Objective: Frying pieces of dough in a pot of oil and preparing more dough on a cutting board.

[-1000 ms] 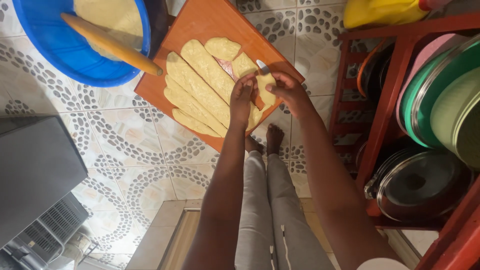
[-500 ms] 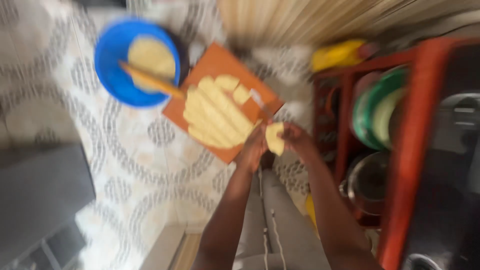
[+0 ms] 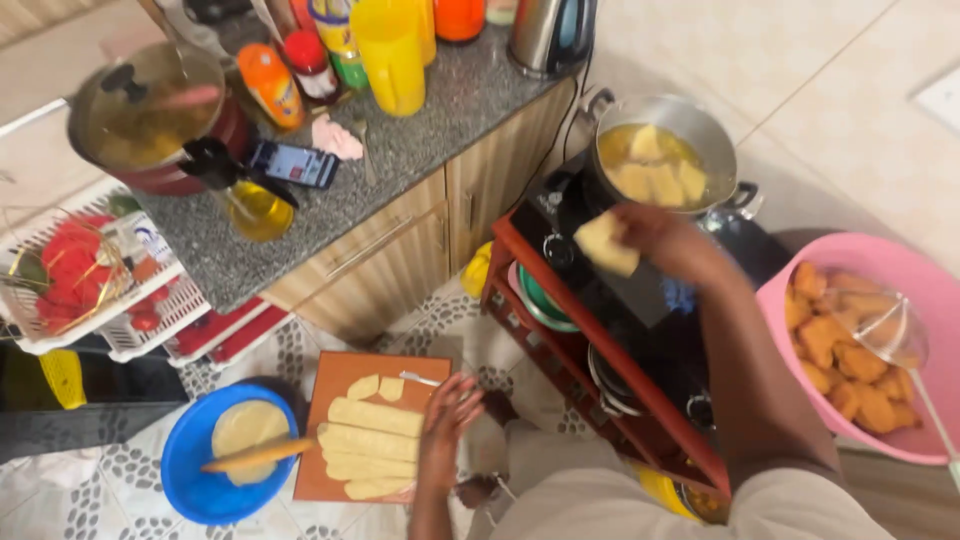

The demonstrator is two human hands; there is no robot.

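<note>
Her right hand point(image 3: 665, 240), fingers clamped on a dough piece point(image 3: 607, 243), hovers beside the frying pot point(image 3: 665, 150), while the left hand point(image 3: 445, 420), fingers apart, rests at the cutting board's point(image 3: 345, 375) right edge.

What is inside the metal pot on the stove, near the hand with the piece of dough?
The metal pot holds yellowish oil with several pale dough pieces floating. The right hand holds another dough piece just before its rim. The pot's bottom is hidden.
</note>
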